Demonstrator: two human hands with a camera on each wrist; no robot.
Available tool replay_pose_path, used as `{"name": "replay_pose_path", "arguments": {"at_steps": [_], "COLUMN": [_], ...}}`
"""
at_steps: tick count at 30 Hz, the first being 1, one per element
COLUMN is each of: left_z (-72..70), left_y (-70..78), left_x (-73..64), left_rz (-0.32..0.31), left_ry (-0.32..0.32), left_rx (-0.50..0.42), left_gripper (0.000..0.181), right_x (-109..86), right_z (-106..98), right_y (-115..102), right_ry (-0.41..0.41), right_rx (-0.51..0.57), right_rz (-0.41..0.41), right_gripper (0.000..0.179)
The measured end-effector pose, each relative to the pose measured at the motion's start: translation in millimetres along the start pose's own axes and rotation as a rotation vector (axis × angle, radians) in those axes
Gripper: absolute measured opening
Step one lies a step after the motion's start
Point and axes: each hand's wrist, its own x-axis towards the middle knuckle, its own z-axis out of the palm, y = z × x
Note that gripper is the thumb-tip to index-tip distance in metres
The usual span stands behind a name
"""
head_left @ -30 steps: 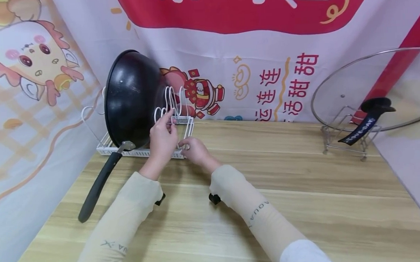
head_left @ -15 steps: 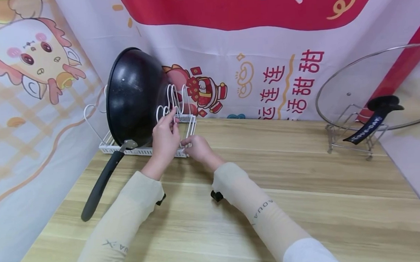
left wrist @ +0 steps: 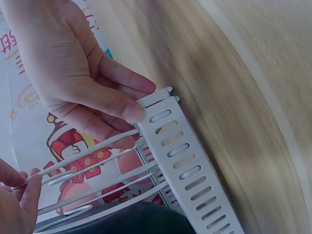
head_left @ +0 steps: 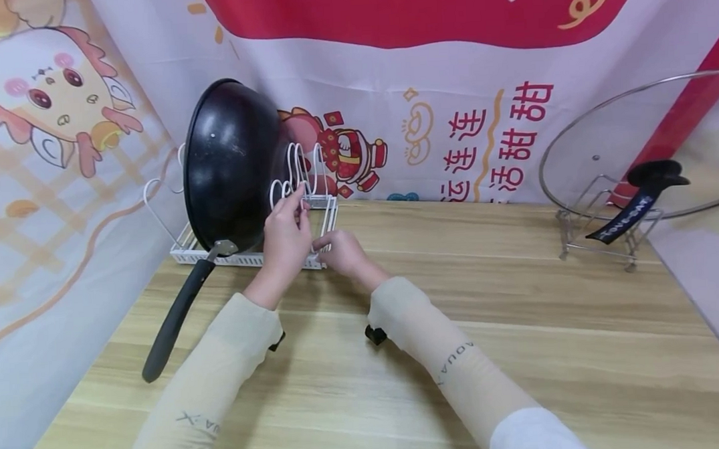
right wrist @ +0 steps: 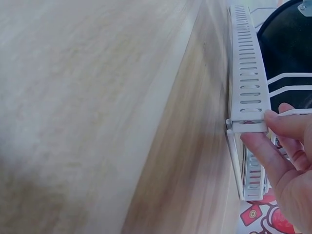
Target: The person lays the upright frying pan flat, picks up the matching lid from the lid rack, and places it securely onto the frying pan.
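Note:
A white expandable pot rack (head_left: 255, 259) with slotted side rails and upright wire dividers (head_left: 296, 161) stands on the table. A black wok (head_left: 227, 163) sits tilted on edge in the rack's left part, its long dark handle (head_left: 179, 319) sticking out to the front left. My left hand (head_left: 284, 238) pinches the top of a wire divider between thumb and fingers. Lower down, my right hand (head_left: 344, 255) grips the right end of the front slotted rail (right wrist: 251, 92), thumb right at the foot of a divider. In the left wrist view both hands flank the same wire (left wrist: 78, 155).
At the far right a glass lid (head_left: 627, 139) with a black handle leans in a small wire stand (head_left: 598, 251). A printed cloth (head_left: 449, 73) hangs behind the wooden table (head_left: 463, 381), and another patterned one (head_left: 51, 198) covers the left side.
The head view has shifted slightly. Both hands keep their places on the rack, and the wok stays where it was.

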Motion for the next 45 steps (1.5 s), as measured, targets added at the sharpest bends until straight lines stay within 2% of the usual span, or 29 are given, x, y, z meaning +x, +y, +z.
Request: {"name": "replay_pose_path", "arguments": {"at_steps": [10, 21, 45], "left_z": [4.7, 5.3, 9.7], "left_y": [2.6, 8.7, 15.8], "left_x": [-3.7, -7.4, -11.6], "left_rz": [-0.036, -0.067, -0.028], "left_ry": [-0.005, -0.006, 0.01], "left_rx": [0.015, -0.018, -0.022], "left_gripper": [0.043, 0.043, 0.042], "right_x": [-3.3, -6.0, -18.0], "right_z": [-2, -6, -12], "right_y": [5, 6, 7], "right_ry": [-0.012, -0.023, -0.031], "right_rx": [0.003, 0.026, 0.041], "right_rz": [0.016, 0.049, 0.078], "right_gripper": [0.028, 0.026, 0.028]}}
